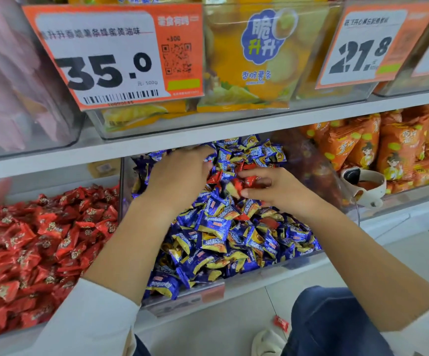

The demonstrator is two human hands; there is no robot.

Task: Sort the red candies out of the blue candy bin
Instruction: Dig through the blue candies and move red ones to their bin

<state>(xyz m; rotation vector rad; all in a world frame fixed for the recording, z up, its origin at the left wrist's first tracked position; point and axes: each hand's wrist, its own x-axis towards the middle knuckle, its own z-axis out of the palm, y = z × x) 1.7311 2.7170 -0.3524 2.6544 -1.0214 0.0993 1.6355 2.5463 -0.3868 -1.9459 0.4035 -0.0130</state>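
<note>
Both hands in blue candy bin (234, 281): left hand (177, 173) spread on heap, right hand (277, 188) pinching red candies (249, 181). Red-candy bin (28, 242) left; one red candy (281, 324) on floor near.

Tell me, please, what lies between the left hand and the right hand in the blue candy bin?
In the head view, between the left hand and the right hand lie red candies mixed with blue candies in the bin.
</note>
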